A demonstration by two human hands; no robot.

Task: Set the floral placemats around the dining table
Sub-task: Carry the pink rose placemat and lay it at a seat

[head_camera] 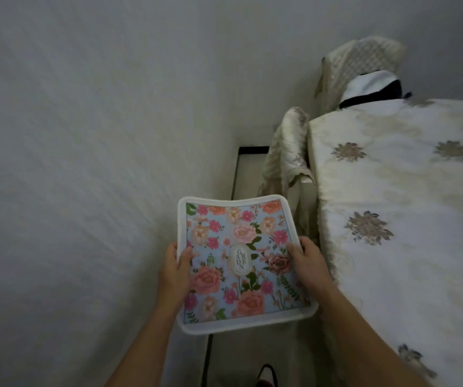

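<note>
A floral placemat (238,233), pale blue with pink and orange flowers and a white border, hangs in the air in front of me. My left hand (176,270) grips its left edge with the thumb on top. My right hand (307,263) grips its right edge the same way. The dining table (409,196), covered by a cream cloth with embroidered flowers, lies to the right of the placemat. The placemat is over the floor beside the table, not over the tabletop.
A white wall (85,163) runs close along the left. Two chairs with cream covers (286,152) (364,65) stand at the table's far left side. A narrow strip of floor (250,169) lies between wall and table.
</note>
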